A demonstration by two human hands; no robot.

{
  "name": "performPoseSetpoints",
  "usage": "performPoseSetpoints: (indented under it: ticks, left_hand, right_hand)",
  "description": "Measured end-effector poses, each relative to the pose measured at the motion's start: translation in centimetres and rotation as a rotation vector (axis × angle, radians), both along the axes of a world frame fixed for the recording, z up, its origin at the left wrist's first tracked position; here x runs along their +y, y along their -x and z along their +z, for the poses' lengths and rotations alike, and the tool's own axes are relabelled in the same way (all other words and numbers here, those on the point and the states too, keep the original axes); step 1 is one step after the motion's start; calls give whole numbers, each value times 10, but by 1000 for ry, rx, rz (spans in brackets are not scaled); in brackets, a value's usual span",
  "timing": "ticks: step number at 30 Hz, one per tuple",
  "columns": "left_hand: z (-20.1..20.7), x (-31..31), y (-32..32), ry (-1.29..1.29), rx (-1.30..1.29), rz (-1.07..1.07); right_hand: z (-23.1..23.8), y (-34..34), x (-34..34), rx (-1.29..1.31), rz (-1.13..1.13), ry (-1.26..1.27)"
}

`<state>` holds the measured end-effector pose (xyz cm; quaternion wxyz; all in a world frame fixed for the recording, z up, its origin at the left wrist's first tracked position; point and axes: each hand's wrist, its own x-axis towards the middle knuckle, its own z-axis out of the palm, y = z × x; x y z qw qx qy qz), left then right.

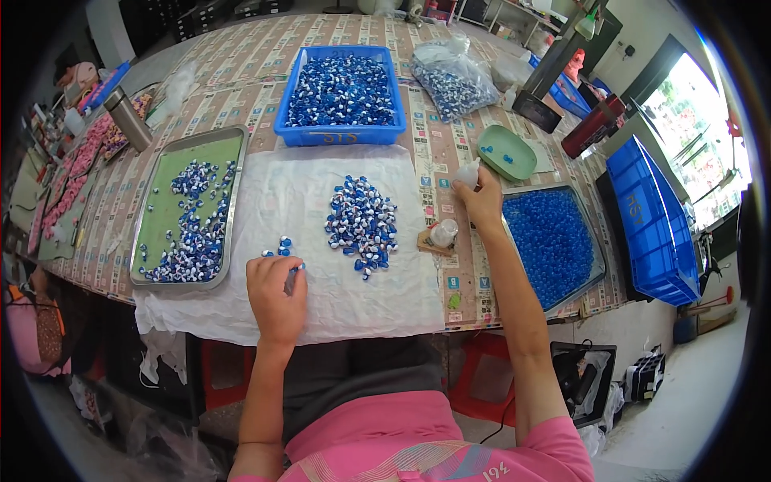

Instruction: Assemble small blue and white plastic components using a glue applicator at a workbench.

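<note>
My left hand (277, 299) is closed over the left part of a white cloth (301, 173), its fingertips pinched on a small blue piece (301, 267). Just beyond the fingers lie a few loose blue-and-white pieces (284, 243). To the right of them, a pile of blue-and-white pieces (361, 221) covers the middle of the cloth. Off the cloth's right edge, my right hand (482, 201) grips a small white bottle (467, 173), partly hidden by the fingers. Nearer than that hand, a small clear round container (443, 233) stands on a wooden block (432, 244).
A metal tray (238, 173) with a green bottom holds blue-and-white pieces at left. Blue beads fill another tray (596, 241) at right. Behind are a blue bin (341, 138), a filled plastic bag (454, 72), a green dish (518, 163), and flasks (128, 119). A blue crate (652, 225) stands far right.
</note>
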<state>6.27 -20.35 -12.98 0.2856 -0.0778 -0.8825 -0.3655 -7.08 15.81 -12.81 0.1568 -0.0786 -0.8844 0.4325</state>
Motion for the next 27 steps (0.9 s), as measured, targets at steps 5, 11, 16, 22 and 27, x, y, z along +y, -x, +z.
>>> performPoseSetpoints:
  ticks: [5, 11, 16, 22, 27]
  left_hand:
    - [-2, -12, 6, 3, -18, 50]
    - [-6, -7, 7, 24, 31, 70]
    - [-9, -2, 6, 43, 27, 70]
    - [-8, 1, 4, 44, 16, 65]
    - [-11, -1, 4, 43, 14, 61]
  right_hand:
    - [24, -41, -18, 171, -6, 38]
    - [46, -116, -10, 226, 150, -178]
    - [46, -138, -5, 157, 138, -134]
    - [51, -139, -10, 123, 120, -45]
    - [48, -135, -11, 193, 145, -83]
